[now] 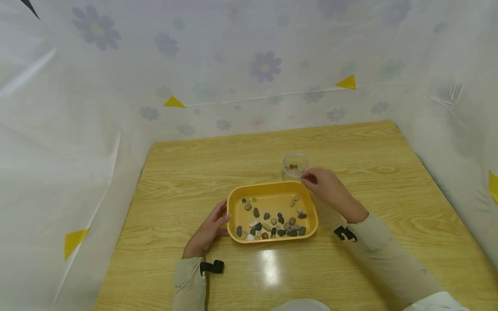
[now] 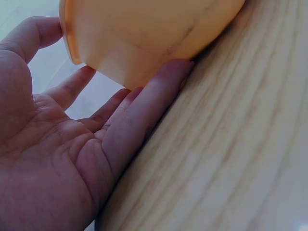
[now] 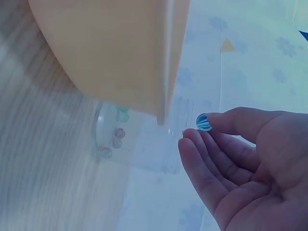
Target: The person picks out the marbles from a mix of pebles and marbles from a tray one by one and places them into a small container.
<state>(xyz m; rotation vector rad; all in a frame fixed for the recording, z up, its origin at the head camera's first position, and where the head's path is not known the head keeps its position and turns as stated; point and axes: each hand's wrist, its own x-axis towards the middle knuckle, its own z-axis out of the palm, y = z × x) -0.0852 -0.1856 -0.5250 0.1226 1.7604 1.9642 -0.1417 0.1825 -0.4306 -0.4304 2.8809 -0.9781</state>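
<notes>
My right hand [image 1: 324,185] pinches a clear marble [image 3: 204,122] with blue and white stripes between thumb and fingertips. It is just beside the rim of a round clear plastic jar [image 1: 288,173], which holds several marbles. A yellow tray [image 1: 272,240] stands in front of the jar, with pebbles and a few marbles [image 1: 254,199] spread over its floor. At the tray's left end my left hand [image 1: 208,229] holds the wall. The thumb lies at the rim and the other fingers lie along the outside, the lowest one close to the tabletop.
Grey, black, tan and white pebbles [image 1: 258,226] lie mostly along the tray's near side. Everything stands on a wood-grain table [image 1: 186,172]. Flower-print plastic sheeting [image 1: 218,65] with yellow triangles surrounds the table at the back and sides.
</notes>
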